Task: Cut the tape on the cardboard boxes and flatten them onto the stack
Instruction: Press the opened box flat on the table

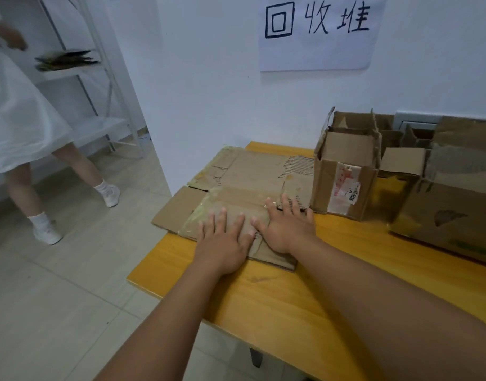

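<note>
Cardboard, a flattened box (236,193) with glossy tape, lies on the yellow desk (277,298) near its left corner. Both hands, left (222,243) and right (286,229), press it with straight, spread fingers. An open box (343,171) stands just right.

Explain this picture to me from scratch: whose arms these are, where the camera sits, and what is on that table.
There is no machine here. One camera is worn on a person's head and looks forward and down, so the two bare arms are that person's own. The left hand and the right hand lie flat, with straight fingers, pressing on a flattened brown cardboard box on the yellow wooden table. Neither hand holds anything. To the right stand an open brown box with a torn label and a larger brown box, not yet flattened. A handwritten paper sign hangs on the wall. Another person in white stands at the left by a shelf.
</note>
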Available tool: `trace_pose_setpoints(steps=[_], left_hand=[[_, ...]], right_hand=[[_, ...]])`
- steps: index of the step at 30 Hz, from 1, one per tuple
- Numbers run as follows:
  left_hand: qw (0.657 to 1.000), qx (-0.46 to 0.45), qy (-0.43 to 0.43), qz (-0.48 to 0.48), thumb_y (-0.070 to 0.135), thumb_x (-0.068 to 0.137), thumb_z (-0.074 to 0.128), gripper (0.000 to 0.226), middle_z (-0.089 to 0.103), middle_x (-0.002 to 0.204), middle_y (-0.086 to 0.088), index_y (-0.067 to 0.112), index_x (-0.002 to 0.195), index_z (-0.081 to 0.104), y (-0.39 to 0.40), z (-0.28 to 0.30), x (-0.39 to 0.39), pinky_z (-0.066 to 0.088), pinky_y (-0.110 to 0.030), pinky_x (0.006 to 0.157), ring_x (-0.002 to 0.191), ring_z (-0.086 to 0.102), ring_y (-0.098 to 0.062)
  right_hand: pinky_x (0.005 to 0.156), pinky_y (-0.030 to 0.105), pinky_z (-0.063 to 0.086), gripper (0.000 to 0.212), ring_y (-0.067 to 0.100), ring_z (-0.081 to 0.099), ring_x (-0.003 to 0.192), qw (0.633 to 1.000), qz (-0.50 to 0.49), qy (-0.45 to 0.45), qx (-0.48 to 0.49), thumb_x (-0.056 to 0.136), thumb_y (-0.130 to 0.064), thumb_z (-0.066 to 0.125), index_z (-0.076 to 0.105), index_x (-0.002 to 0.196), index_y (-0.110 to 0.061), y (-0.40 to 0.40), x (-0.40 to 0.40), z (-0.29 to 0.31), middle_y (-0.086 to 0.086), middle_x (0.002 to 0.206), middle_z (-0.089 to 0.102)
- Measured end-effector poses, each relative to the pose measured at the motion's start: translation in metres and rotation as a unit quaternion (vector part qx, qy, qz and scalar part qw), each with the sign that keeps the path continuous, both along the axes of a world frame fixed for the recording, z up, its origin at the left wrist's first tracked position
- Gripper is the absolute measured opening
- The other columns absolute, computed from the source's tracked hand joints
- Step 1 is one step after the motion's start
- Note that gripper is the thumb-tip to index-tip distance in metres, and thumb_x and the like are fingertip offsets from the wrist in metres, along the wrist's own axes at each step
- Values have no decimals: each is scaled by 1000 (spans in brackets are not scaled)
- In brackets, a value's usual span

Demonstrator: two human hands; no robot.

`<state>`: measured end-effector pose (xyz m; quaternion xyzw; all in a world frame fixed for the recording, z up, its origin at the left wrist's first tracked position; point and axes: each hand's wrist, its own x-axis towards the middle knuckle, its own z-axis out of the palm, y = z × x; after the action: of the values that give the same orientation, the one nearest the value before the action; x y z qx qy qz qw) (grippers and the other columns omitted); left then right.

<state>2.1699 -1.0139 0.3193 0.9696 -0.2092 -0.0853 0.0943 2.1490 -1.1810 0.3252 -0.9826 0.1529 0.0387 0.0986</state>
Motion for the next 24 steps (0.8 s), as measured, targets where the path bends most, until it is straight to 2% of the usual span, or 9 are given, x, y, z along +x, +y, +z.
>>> trace_pose_setpoints(steps=[3, 4, 6, 9, 12, 19, 24], left_hand=[[1000, 4, -9, -10, 60, 100, 11, 61, -16, 164, -4, 40, 155, -2, -20, -3, 12, -14, -48, 118, 150, -18, -28], [1000, 4, -10, -11, 59, 101, 11, 60, -15, 165, -4, 40, 156, -2, -27, -4, 15, -13, -48, 118, 150, -17, -29], [1000, 1, -10, -10, 57, 101, 11, 59, -15, 165, -5, 38, 156, -2, -38, -5, 19, -12, -49, 118, 150, -16, -32], [1000, -5, -8, -17, 55, 102, 12, 59, -14, 165, -7, 36, 156, -2, -51, -5, 21, -12, -48, 118, 149, -15, -34], [1000, -5, 3, -25, 53, 103, 12, 58, -16, 164, -7, 35, 156, -3, -58, -4, 26, -13, -47, 118, 149, -18, -35], [999, -3, -2, -39, 55, 103, 13, 59, -15, 164, -8, 35, 157, -2, -68, -2, 46, -12, -46, 118, 149, -18, -35], [999, -6, -11, -40, 60, 101, 11, 62, -14, 164, -9, 36, 157, 0, -69, -4, 51, -11, -47, 119, 149, -17, -34]], right_hand=[[118, 50, 3, 65, 27, 6, 151, 994, 22, -77, -70, 100, -56, 14, 22, 155, -23, -4, -5, -3, 10, 164, 14], [119, 48, 4, 60, 26, 6, 152, 993, 48, -86, -61, 102, -50, 15, 24, 154, -21, -5, -7, -6, 10, 164, 15], [121, 43, 2, 57, 23, -1, 152, 995, 78, -62, -6, 104, -45, 15, 17, 156, -23, -12, -10, -11, 6, 166, 4], [120, 39, -8, 57, 20, -14, 151, 996, 81, -16, 25, 104, -48, 10, 1, 158, -30, -32, -11, -12, -2, 165, -12], [119, 41, -12, 57, 20, -18, 150, 997, 71, 1, 19, 104, -51, 7, -5, 157, -34, -42, -6, -12, -5, 164, -18], [119, 41, -12, 56, 20, -18, 150, 999, 50, -2, 19, 104, -51, 7, -3, 157, -36, -50, 11, -10, -4, 164, -17], [121, 42, -8, 55, 21, -11, 152, 999, 25, -35, 26, 105, -48, 11, 7, 158, -33, -45, 13, -10, 0, 166, -8]])
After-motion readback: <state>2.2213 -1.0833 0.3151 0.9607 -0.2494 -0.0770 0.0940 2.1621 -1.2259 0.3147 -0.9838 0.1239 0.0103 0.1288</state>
